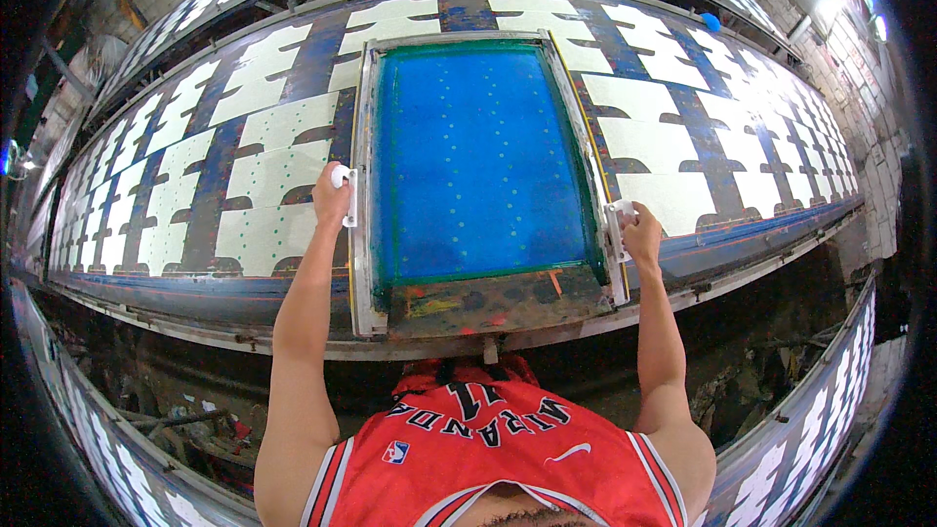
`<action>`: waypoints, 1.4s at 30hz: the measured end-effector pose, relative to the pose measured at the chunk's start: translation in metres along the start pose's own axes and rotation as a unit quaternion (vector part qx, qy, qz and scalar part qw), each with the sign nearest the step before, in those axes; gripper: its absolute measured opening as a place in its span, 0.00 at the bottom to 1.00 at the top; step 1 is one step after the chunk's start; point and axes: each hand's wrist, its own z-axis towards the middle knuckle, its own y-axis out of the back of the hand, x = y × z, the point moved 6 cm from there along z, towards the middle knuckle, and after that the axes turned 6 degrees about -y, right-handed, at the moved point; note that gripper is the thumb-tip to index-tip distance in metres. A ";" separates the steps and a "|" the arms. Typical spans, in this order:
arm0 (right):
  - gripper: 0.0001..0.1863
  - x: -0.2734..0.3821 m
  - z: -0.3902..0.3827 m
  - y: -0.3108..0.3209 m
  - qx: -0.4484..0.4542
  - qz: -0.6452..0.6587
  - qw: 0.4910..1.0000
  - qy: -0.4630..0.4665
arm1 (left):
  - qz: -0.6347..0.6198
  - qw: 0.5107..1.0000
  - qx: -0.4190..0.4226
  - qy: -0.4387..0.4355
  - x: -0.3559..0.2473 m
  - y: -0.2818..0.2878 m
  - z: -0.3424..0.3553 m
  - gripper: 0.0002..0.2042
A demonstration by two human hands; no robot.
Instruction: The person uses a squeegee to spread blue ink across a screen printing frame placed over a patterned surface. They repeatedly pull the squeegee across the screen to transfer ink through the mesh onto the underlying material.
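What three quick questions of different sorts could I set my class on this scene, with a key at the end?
1. Multiple choice. What colour is the sheet inside the frame?
A) Red
B) Blue
C) Yellow

2. True or false? The left hand and the right hand each hold a white handle at the side of the frame.

3. Fill in the missing word. The white pieces just to the left of the left hand carry small ____ dots.

Key: 1. B; 2. true; 3. green.
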 end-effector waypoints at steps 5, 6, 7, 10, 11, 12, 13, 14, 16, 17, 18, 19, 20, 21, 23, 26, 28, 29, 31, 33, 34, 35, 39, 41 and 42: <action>0.19 -0.001 0.001 -0.001 0.007 0.010 1.000 0.001 | 0.009 1.000 0.012 -0.014 0.000 -0.003 -0.001 0.24; 0.19 -0.001 0.001 -0.001 0.010 0.008 1.000 0.003 | 0.005 1.000 0.015 -0.002 0.003 -0.005 -0.001 0.24; 0.19 -0.001 0.001 -0.001 0.013 0.005 1.000 0.005 | 0.017 0.999 0.028 -0.010 0.004 -0.007 -0.001 0.24; 0.19 -0.005 0.002 -0.004 0.019 -0.007 1.000 -0.001 | 0.039 0.998 0.048 -0.012 0.010 -0.014 0.002 0.25; 0.19 -0.007 0.002 -0.006 0.021 -0.004 1.000 -0.005 | 0.048 0.997 0.050 -0.018 0.011 -0.016 0.003 0.25; 0.19 -0.006 0.003 -0.006 0.012 -0.019 1.000 0.010 | 0.055 0.997 0.054 -0.008 0.014 -0.017 0.004 0.25; 0.19 -0.006 0.003 -0.007 0.003 -0.025 0.999 0.026 | 0.063 0.996 0.052 -0.034 0.012 -0.018 0.004 0.25; 0.19 -0.007 0.003 -0.009 -0.003 -0.033 0.999 0.019 | 0.069 0.995 0.052 -0.044 0.012 -0.018 0.004 0.26; 0.19 -0.006 0.002 -0.010 -0.002 0.012 1.000 0.017 | 0.068 0.995 0.058 -0.047 0.013 -0.018 0.004 0.26; 0.19 -0.011 0.002 -0.011 0.009 0.034 0.999 -0.038 | 0.060 0.995 0.062 -0.039 0.014 -0.019 0.003 0.27; 0.19 -0.009 0.000 -0.009 0.031 0.095 0.994 -0.038 | 0.046 0.996 0.068 -0.019 0.016 -0.019 0.002 0.27; 0.19 -0.012 -0.004 -0.009 0.062 0.159 0.982 -0.081 | 0.049 0.996 0.069 -0.027 0.015 -0.019 0.002 0.28; 0.20 -0.013 -0.008 -0.010 0.096 0.230 0.961 -0.118 | 0.047 0.996 0.071 -0.022 0.015 -0.019 0.002 0.28; 0.20 -0.009 -0.010 -0.008 0.101 0.253 0.956 -0.111 | 0.039 0.996 0.074 -0.005 0.017 -0.020 0.002 0.28; 0.20 -0.002 -0.013 -0.004 0.117 0.315 0.938 -0.088 | 0.046 0.996 0.076 -0.016 0.018 -0.021 0.002 0.29; 0.21 -0.002 -0.016 -0.005 0.129 0.374 0.912 -0.108 | 0.048 0.996 0.074 -0.006 0.026 -0.024 0.004 0.29; 0.21 -0.002 -0.016 -0.007 0.124 0.367 0.916 -0.102 | 0.065 0.996 0.064 -0.012 0.032 -0.025 0.004 0.29; 0.21 -0.003 -0.015 -0.006 0.115 0.363 0.919 -0.104 | 0.072 0.995 0.062 -0.029 0.032 -0.026 0.006 0.30; 0.21 -0.002 -0.015 -0.006 0.123 0.349 0.924 -0.099 | 0.066 0.996 0.066 -0.008 0.038 -0.029 0.008 0.30; 0.21 0.001 -0.016 -0.004 0.120 0.318 0.935 -0.098 | 0.053 0.996 0.071 -0.012 0.037 -0.031 0.008 0.30; 0.21 0.002 -0.015 -0.003 0.114 0.295 0.944 -0.095 | 0.058 0.996 0.068 -0.007 0.035 -0.031 0.009 0.29; 0.21 0.004 -0.015 -0.002 0.112 0.277 0.950 -0.095 | 0.054 0.996 0.070 0.021 0.037 -0.029 0.008 0.28; 0.20 0.006 -0.016 0.001 0.074 0.227 0.969 -0.069 | 0.078 0.995 0.061 -0.032 0.022 -0.023 0.004 0.27; 0.19 0.005 -0.017 0.001 0.044 0.197 0.978 -0.053 | 0.059 0.994 0.086 -0.004 0.024 -0.025 0.004 0.29; 0.19 0.004 -0.017 0.001 0.041 0.179 0.982 -0.048 | 0.049 0.994 0.098 0.010 0.026 -0.026 0.005 0.30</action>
